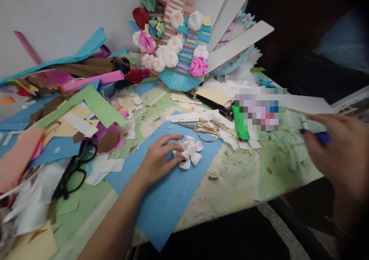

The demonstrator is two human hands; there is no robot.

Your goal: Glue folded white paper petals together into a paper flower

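Note:
My left hand (160, 154) rests on a blue paper sheet (167, 190), its fingers curled onto a white paper flower (190, 150) and pressing it down. My right hand (338, 148) hovers at the right edge of the table, blurred by motion, with its fingers closed round a marker (313, 131) that has a white tip and a blue body. Gold-handled scissors (203, 130) lie just beyond the flower.
Heaps of coloured paper scraps (57, 110) cover the left side, with black glasses (75, 169) among them. A paper-flower display (175, 40) stands at the back. A green object (240, 123), pens (211, 104) and white strips lie mid-table. The table edge (245, 210) runs near me.

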